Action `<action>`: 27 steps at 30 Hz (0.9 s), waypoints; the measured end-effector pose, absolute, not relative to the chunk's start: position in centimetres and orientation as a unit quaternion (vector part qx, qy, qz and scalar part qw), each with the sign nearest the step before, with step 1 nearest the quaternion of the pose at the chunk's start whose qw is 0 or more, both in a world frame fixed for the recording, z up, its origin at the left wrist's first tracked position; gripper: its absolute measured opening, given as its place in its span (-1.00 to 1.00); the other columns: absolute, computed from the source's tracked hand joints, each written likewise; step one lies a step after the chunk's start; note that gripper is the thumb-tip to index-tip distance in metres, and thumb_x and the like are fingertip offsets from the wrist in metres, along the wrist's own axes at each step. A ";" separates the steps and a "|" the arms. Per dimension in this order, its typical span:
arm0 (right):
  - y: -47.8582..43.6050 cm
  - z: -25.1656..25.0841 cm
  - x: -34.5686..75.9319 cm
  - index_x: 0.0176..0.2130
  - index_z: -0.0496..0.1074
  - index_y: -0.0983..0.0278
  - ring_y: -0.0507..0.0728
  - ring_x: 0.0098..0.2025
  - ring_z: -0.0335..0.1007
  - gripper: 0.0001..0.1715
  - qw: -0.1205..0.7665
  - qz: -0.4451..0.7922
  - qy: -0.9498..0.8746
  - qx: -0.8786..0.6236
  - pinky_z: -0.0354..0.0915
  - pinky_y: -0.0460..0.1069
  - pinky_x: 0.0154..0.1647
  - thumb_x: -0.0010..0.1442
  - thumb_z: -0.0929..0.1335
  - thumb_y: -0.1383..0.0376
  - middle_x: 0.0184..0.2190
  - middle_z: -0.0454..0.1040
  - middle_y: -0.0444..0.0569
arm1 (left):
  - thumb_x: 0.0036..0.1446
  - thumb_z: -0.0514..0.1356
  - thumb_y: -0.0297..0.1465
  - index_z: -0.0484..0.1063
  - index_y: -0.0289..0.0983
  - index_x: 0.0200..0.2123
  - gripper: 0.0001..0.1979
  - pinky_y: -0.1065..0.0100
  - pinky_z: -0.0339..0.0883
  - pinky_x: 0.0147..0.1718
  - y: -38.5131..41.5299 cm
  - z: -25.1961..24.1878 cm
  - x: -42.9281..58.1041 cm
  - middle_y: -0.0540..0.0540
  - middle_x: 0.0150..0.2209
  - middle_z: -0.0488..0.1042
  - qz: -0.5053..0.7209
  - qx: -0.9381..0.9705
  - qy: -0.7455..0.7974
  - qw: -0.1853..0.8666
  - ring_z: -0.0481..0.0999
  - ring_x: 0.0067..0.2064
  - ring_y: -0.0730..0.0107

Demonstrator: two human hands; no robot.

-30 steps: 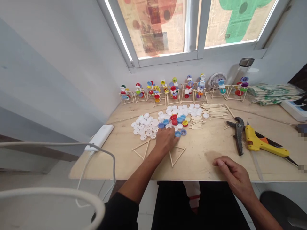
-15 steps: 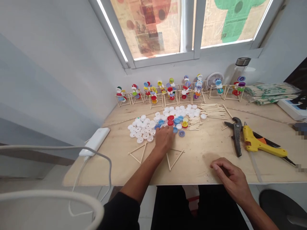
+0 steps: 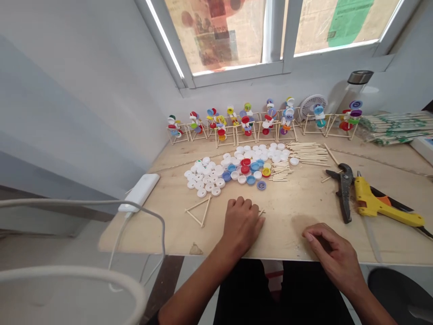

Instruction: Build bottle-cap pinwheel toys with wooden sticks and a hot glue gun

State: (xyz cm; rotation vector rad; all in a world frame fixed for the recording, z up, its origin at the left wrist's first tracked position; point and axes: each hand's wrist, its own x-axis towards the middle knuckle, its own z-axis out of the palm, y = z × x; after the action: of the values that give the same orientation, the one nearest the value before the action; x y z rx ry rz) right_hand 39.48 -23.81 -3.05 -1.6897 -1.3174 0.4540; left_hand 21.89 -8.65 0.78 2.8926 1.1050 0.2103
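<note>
My left hand [image 3: 241,223] rests on the plywood tabletop [image 3: 287,212], covering a small triangle of wooden sticks, with one stick tip [image 3: 261,212] showing beside the fingers. Another stick triangle [image 3: 198,203] lies to its left. Just beyond my left hand spreads a pile of white bottle caps [image 3: 216,174], mixed with red, blue and yellow caps [image 3: 245,169]. A blue cap [image 3: 261,185] sits apart at the pile's near edge. My right hand [image 3: 333,253] lies near the table's front edge, holding nothing, its fingers loosely curved.
Finished stick-and-cap figures [image 3: 246,124] stand in a row along the wall. Loose sticks [image 3: 307,153] lie right of the caps. Pliers [image 3: 344,189] and a yellow glue gun [image 3: 379,207] are at right. A white power bank [image 3: 138,193] with a cable is at left.
My left hand has drawn back from the caps toward me and now covers the right triangle. The caps it touched lie uncovered. My right hand has barely moved.
</note>
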 end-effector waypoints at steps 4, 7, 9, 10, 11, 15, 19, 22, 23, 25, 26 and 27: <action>-23.8 -3.0 39.5 -0.35 0.37 0.20 0.11 -0.27 0.35 -0.78 0.447 0.178 -0.541 -0.690 0.21 -0.06 -0.25 0.29 0.26 0.18 -0.36 0.42 -0.11 | 0.08 0.15 -0.36 0.42 -0.27 -0.45 -0.87 0.17 0.08 -0.28 -9.0 0.1 21.6 -0.13 -0.37 0.42 0.075 0.931 0.358 -0.004 0.33 -0.24 0.22; -23.8 -3.1 39.5 -0.36 0.38 0.21 0.13 -0.27 0.36 -0.77 0.443 0.171 -0.540 -0.695 0.23 -0.05 -0.25 0.28 0.26 0.16 -0.36 0.43 -0.10 | 0.09 0.12 -0.43 0.42 -0.27 -0.47 -0.87 0.17 0.08 -0.27 -8.8 -0.2 21.3 -0.13 -0.37 0.42 0.079 0.930 0.359 -0.007 0.32 -0.25 0.24; -23.8 -3.1 39.5 -0.36 0.38 0.21 0.14 -0.27 0.37 -0.76 0.442 0.170 -0.539 -0.697 0.24 -0.04 -0.26 0.28 0.26 0.16 -0.36 0.44 -0.08 | 0.09 0.12 -0.44 0.42 -0.27 -0.49 -0.86 0.16 0.08 -0.26 -8.5 -0.3 21.0 -0.13 -0.36 0.42 0.081 0.929 0.360 -0.005 0.32 -0.25 0.24; -23.7 -3.1 39.5 -0.36 0.39 0.21 0.14 -0.27 0.37 -0.76 0.442 0.170 -0.539 -0.697 0.24 -0.04 -0.26 0.28 0.26 0.16 -0.36 0.44 -0.08 | 0.09 0.12 -0.44 0.41 -0.27 -0.49 -0.86 0.16 0.09 -0.24 -8.3 -0.3 20.8 -0.13 -0.36 0.42 0.083 0.929 0.360 -0.002 0.32 -0.24 0.24; -23.7 -3.1 39.5 -0.36 0.39 0.21 0.14 -0.27 0.37 -0.76 0.441 0.170 -0.540 -0.696 0.25 -0.04 -0.26 0.28 0.26 0.16 -0.36 0.44 -0.08 | 0.10 0.11 -0.44 0.41 -0.26 -0.49 -0.85 0.16 0.09 -0.23 -8.1 -0.3 20.6 -0.13 -0.35 0.42 0.087 0.929 0.360 0.001 0.32 -0.24 0.23; -23.6 -2.8 39.2 -0.37 0.39 0.22 0.15 -0.30 0.38 -0.73 0.439 0.182 -0.541 -0.694 0.27 -0.03 -0.29 0.29 0.24 0.16 -0.38 0.44 -0.06 | 0.12 0.12 -0.41 0.40 -0.24 -0.50 -0.84 0.16 0.09 -0.19 -7.5 -0.3 19.9 -0.11 -0.34 0.44 0.119 0.927 0.355 0.017 0.33 -0.24 0.25; -23.4 -2.1 39.4 -0.37 0.39 0.22 0.14 -0.31 0.38 -0.70 0.445 0.204 -0.532 -0.691 0.28 -0.04 -0.31 0.31 0.22 0.15 -0.39 0.45 -0.07 | 0.12 0.11 -0.43 0.40 -0.23 -0.50 -0.83 0.16 0.08 -0.15 -7.3 -0.2 19.4 -0.09 -0.35 0.45 0.154 0.925 0.347 0.021 0.34 -0.24 0.27; -22.7 -0.8 40.8 -0.34 0.39 0.22 0.14 -0.26 0.38 -0.72 0.431 0.160 -0.548 -0.699 0.27 -0.03 -0.25 0.31 0.21 0.17 -0.35 0.46 -0.07 | 0.14 0.09 -0.44 0.41 -0.23 -0.48 -0.82 0.15 0.08 -0.13 -7.6 -0.4 19.0 -0.07 -0.37 0.45 0.180 0.922 0.342 0.032 0.35 -0.23 0.27; -22.2 -0.1 41.6 -0.32 0.39 0.23 0.14 -0.24 0.37 -0.73 0.418 0.123 -0.560 -0.705 0.25 -0.01 -0.22 0.31 0.21 0.18 -0.34 0.46 -0.07 | 0.15 0.08 -0.44 0.42 -0.22 -0.47 -0.82 0.16 0.08 -0.12 -7.7 -0.5 18.8 -0.07 -0.37 0.46 0.193 0.920 0.340 0.039 0.35 -0.23 0.26; -20.7 1.4 43.6 -0.30 0.40 0.23 0.15 -0.24 0.37 -0.75 0.378 0.032 -0.586 -0.716 0.22 0.01 -0.21 0.29 0.22 0.19 -0.34 0.47 -0.06 | 0.16 0.07 -0.42 0.43 -0.21 -0.44 -0.82 0.17 0.08 -0.12 -8.1 -0.8 18.4 -0.06 -0.38 0.46 0.227 0.911 0.338 0.056 0.36 -0.23 0.27; -19.7 2.1 44.7 -0.31 0.41 0.24 0.16 -0.24 0.37 -0.76 0.348 -0.009 -0.600 -0.720 0.20 0.02 -0.22 0.28 0.22 0.20 -0.34 0.48 -0.06 | 0.17 0.06 -0.42 0.43 -0.21 -0.43 -0.82 0.17 0.08 -0.11 -8.3 -1.1 18.3 -0.05 -0.39 0.45 0.248 0.905 0.339 0.064 0.36 -0.23 0.27; -18.5 2.8 45.8 -0.31 0.41 0.24 0.16 -0.24 0.37 -0.76 0.313 -0.044 -0.612 -0.725 0.18 0.03 -0.20 0.27 0.22 0.22 -0.32 0.49 -0.05 | 0.17 0.06 -0.42 0.43 -0.21 -0.43 -0.81 0.17 0.08 -0.11 -8.6 -1.3 18.1 -0.05 -0.40 0.45 0.273 0.897 0.340 0.071 0.36 -0.23 0.28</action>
State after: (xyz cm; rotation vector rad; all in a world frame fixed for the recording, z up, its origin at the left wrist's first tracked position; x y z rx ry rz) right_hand 45.82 -18.54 2.84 -1.9117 -1.6132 -0.1161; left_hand 18.12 -8.56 -1.34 2.6980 1.0218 0.8194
